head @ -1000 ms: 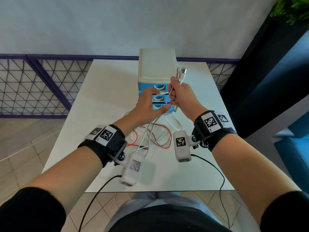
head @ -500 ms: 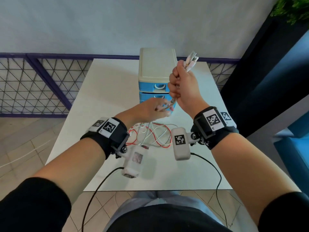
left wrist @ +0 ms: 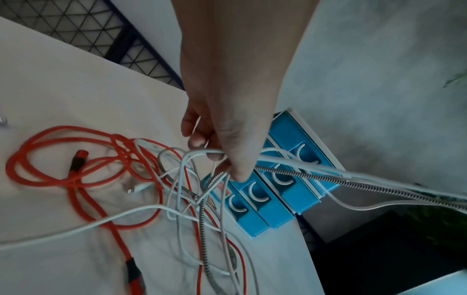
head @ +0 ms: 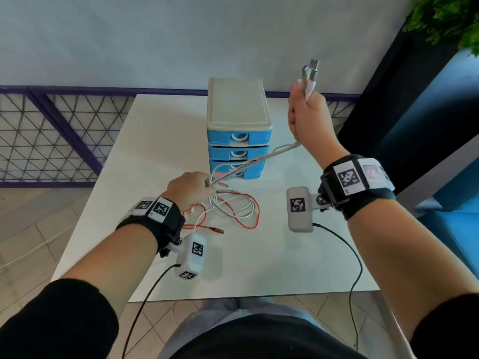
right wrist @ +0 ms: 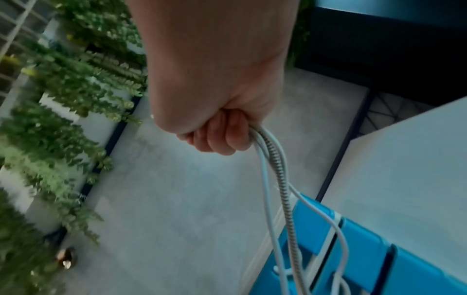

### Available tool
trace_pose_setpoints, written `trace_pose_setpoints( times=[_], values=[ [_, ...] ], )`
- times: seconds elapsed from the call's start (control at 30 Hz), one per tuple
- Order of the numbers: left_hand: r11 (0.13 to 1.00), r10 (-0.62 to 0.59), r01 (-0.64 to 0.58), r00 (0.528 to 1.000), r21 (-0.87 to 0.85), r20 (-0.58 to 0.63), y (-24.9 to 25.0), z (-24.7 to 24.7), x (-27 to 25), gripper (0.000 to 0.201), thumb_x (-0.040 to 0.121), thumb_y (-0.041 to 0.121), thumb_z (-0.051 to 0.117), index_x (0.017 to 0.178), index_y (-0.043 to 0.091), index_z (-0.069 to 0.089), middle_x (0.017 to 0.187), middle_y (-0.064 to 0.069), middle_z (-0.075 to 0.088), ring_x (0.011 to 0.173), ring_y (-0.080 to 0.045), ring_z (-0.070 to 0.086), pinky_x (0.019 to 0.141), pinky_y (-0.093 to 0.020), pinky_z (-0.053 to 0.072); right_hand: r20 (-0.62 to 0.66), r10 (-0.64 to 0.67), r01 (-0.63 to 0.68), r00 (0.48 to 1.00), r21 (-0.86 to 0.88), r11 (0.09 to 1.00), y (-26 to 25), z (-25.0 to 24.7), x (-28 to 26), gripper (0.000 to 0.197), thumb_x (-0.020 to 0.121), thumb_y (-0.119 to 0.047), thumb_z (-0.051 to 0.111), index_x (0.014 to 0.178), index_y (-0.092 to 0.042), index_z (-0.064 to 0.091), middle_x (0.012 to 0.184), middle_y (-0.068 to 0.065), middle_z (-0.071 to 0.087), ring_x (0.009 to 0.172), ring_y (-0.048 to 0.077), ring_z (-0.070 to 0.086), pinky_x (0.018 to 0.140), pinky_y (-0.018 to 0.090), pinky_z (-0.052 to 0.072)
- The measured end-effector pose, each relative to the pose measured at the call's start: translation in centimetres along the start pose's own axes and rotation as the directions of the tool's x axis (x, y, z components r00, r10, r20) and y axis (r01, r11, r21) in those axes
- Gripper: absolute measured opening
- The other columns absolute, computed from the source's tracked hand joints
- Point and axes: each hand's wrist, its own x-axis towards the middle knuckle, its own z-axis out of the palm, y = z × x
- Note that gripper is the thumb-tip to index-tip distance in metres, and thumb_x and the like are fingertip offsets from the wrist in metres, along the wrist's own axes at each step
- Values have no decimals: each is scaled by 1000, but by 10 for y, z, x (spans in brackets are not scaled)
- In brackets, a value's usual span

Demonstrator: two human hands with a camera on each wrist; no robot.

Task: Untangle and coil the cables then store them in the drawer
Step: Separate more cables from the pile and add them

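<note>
A tangle of cables lies on the white table [head: 160, 130]: a red cable [head: 248, 221] [left wrist: 50, 175], white cables [left wrist: 141, 211] and a braided grey one [left wrist: 298, 173]. My right hand [head: 305, 120] [right wrist: 217, 137] is raised to the right of the blue drawer unit [head: 238, 125] and grips a bundle of white and braided cables, their USB plugs [head: 311, 71] sticking up from the fist. The strands run taut down to my left hand [head: 191, 187] [left wrist: 222, 159], which pinches them just above the tangle, in front of the drawers [left wrist: 265, 197].
The drawer unit has several closed blue drawers and a cream lid. A purple lattice railing [head: 51, 130] runs behind the table on the left, and a dark panel and blue furniture [head: 427, 141] stand on the right. Plants [right wrist: 63, 99] hang beyond.
My right hand has lifted up and to the right with the cable ends, drawing the strands taut. My left hand has dropped down and left towards the tangle, still holding the strands.
</note>
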Motion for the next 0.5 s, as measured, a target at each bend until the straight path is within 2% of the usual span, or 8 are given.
trace_pose_setpoints(
  times=[0.07,0.13,0.17,0.23,0.3,0.37,0.43,0.5],
  values=[
    [994,70,-69,997,-87,11,0,5,3,29,81,47,64,93,20,61,74,9,56,72,-16,55,60,-25,36,59,-103,117,993,-348,930,4,1,-2,38,103,-37,36,67,-24,36,56,-6,39,47,10,35,46,20,29],
    [948,175,-151,983,-279,63,-3,8,1,41,75,43,76,100,22,53,74,14,53,67,-2,51,56,-17,34,151,-120,186,981,-566,803,11,4,-8,31,103,-37,35,77,-20,40,58,-5,41,49,10,38,44,21,27],
    [914,197,-152,977,-377,84,-5,9,0,50,71,39,80,106,23,49,77,13,56,67,1,51,57,-14,35,178,-123,207,976,-594,777,17,5,-11,27,103,-36,35,84,-19,43,59,-4,41,49,11,40,44,25,27],
    [854,192,-137,980,-503,58,-14,13,-2,60,69,32,83,110,19,42,87,5,62,75,-2,56,65,-16,42,188,-145,230,971,-583,779,31,7,-15,27,103,-35,37,91,-14,49,59,-1,44,48,16,41,46,31,27],
    [851,182,-186,982,-492,-55,-24,20,-3,46,78,23,76,108,13,43,94,0,61,85,-8,58,72,-19,44,169,-139,212,976,-575,790,40,8,-18,29,103,-35,37,94,-11,51,59,1,46,48,18,41,46,31,28],
    [877,192,-232,972,-420,-135,-30,27,-7,19,88,14,64,100,11,50,91,-2,60,79,-10,60,69,-21,46,164,-112,187,980,-571,799,42,12,-21,26,103,-34,37,93,-13,49,59,-2,44,48,16,41,44,30,29],
    [894,275,-285,958,-347,-78,-34,37,-10,8,86,8,63,88,15,60,84,-1,63,68,-6,59,70,-24,45,170,-90,168,981,-531,831,41,17,-23,26,103,-36,36,89,-16,46,60,-3,46,49,14,42,45,30,32],
    [906,367,-340,927,-252,70,-35,52,-12,8,79,9,68,81,16,67,79,3,65,72,-9,61,71,-22,45,180,-75,153,981,-472,868,38,23,-26,29,103,-37,35,86,-15,46,61,-2,48,50,14,42,49,32,34]
  ],
)
